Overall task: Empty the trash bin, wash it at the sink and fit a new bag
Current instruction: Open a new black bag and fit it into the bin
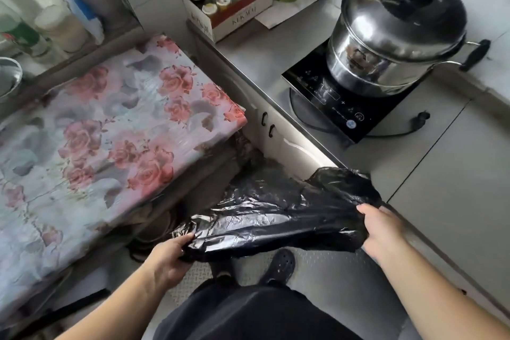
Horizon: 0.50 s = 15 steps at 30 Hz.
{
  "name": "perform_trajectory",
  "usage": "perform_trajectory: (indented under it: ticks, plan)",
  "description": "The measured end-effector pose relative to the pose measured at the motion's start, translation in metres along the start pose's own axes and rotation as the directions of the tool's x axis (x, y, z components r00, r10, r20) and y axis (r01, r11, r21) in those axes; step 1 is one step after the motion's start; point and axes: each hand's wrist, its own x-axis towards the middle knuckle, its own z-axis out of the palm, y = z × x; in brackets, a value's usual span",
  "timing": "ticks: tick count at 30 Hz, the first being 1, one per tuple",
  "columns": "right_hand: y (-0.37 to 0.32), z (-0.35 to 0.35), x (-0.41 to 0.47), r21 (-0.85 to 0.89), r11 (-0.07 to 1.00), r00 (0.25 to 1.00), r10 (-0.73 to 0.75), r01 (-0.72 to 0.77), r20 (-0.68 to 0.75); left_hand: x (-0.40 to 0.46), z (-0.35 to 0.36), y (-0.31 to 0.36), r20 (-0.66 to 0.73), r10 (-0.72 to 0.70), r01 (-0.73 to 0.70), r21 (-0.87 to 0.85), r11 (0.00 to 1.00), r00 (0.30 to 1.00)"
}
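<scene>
2 hands on 1 black trash bag (276, 210), stretched across lower centre of the head view. Our left hand (165, 257) pinches its lower-left edge; our right hand (380, 229) grips its right end, beside the counter (441, 160).

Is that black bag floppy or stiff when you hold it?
Probably very floppy: the black trash bag sags and crumples between the left hand and the right hand. It likely weighs almost nothing, since pinching fingers alone keep it up. Its shiny, wrinkled film looks a bit slippery and perhaps easy to tear.
</scene>
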Motion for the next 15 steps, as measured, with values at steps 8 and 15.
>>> perform_trajectory:
  ticks: [8, 15]
  plan:
    - [0.011, 0.025, -0.036, -0.053, 0.984, 0.97, -0.16, 0.172, 0.185, -0.011, 0.024, 0.018, -0.13, 0.549, -0.082, 0.935, 0.345, 0.826]
    - [0.037, 0.053, -0.082, -0.167, 0.952, 0.878, -0.156, 0.255, 0.452, -0.078, 0.118, -0.001, 0.531, 0.183, -0.535, 0.647, 0.543, 0.827]
